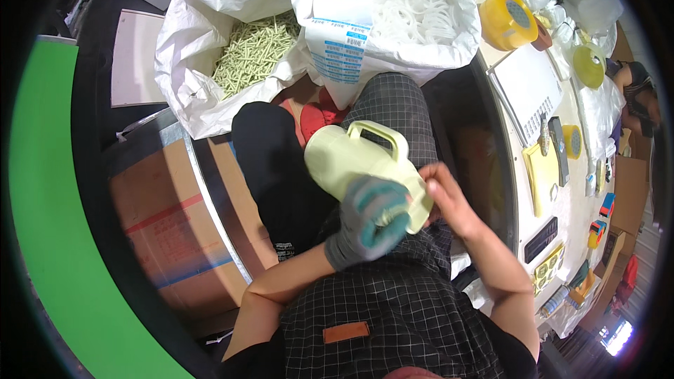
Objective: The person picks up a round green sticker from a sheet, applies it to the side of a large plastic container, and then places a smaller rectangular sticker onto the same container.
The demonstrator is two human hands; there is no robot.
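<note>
A pale yellow-green plastic jug with a loop handle lies on its side over my lap. My left hand, in a grey glove with a teal palm, is wrapped around the jug's open end. My bare right hand touches the same end from the right, fingers at the rim. What sits at the rim between the hands is hidden.
A white sack of pale green plastic parts and a sack of white rings stand ahead of my knees. A cardboard box is at my left. The bench at right carries yellow tape rolls and small tools.
</note>
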